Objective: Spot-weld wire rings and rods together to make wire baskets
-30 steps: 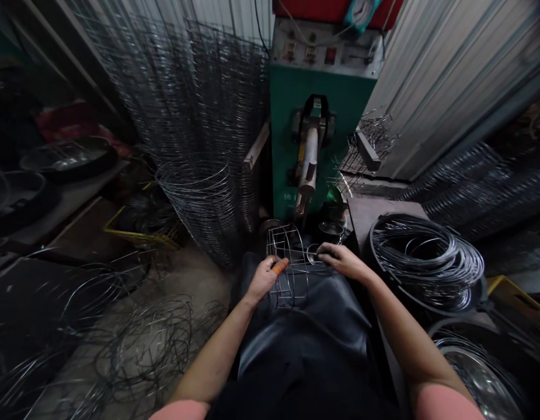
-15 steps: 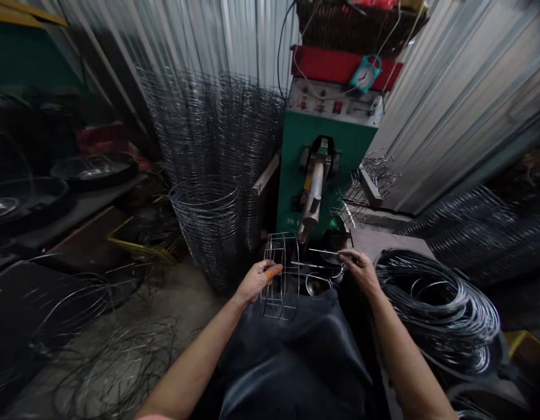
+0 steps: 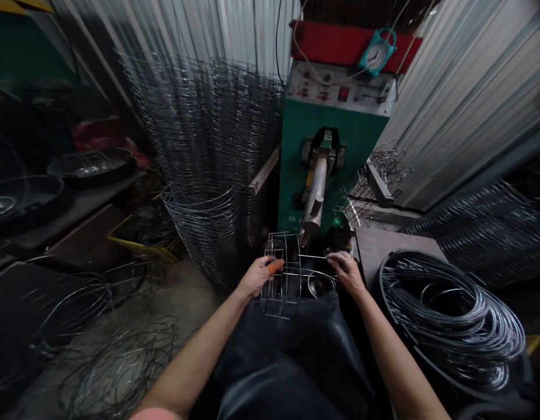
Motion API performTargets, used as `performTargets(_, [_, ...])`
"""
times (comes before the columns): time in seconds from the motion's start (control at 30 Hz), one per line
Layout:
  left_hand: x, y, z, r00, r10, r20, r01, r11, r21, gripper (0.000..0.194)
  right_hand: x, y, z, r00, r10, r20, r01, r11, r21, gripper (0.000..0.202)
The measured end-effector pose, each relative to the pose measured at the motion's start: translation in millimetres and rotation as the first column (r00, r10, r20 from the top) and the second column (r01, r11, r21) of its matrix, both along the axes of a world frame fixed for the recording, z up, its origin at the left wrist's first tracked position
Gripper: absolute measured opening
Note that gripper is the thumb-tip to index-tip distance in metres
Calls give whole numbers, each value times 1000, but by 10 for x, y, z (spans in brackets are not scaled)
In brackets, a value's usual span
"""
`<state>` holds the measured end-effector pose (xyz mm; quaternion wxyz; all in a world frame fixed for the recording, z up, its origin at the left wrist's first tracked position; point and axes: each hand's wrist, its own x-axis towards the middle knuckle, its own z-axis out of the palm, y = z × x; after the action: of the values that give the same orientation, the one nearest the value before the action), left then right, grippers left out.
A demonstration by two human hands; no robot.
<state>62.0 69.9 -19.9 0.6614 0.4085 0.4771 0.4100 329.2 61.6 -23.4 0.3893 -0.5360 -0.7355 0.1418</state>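
Gripping a small wire frame (image 3: 300,280), my left hand (image 3: 253,277) is closed around its left side, with an orange covering (image 3: 276,266) on one finger. My right hand (image 3: 346,271) pinches one end of a thin, straight metal rod (image 3: 313,256), whose far end points left toward the frame's upper part. Whether that tip touches the frame, I cannot tell.

As far as I can judge, the frame is well formed but perhaps unfinished. Several curved wires and shorter cross wires make an open, cage-like shape, and they appear joined where they meet. The rod looks like a separate piece, not fixed to it; I cannot tell whether any other pieces are lacking, or how firm the joints are.

The frame is bare, silvery and see-through, standing roughly upright above my lap, where a dark, shiny apron (image 3: 291,356) spreads. It is below and a little left of the blunt metal arm (image 3: 319,181) of a green machine (image 3: 357,125), apart from it. Another thin wire (image 3: 317,273) reaches right from the frame's middle, over a shiny round bowl (image 3: 314,286); I cannot tell if it belongs to the frame.

On my right, a large coil of wire (image 3: 493,318) fills a dark tub beside a bench (image 3: 379,240). On my left stand tall stacks of wire baskets (image 3: 204,224), and loose wire tangles on the floor.
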Motion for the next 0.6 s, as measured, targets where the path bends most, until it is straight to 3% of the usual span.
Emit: performTargets(0.6, [57, 154, 101, 1000, 8, -28, -10, 999, -42, 43, 60, 126, 56, 1000, 1, -17, -2, 999, -39, 26])
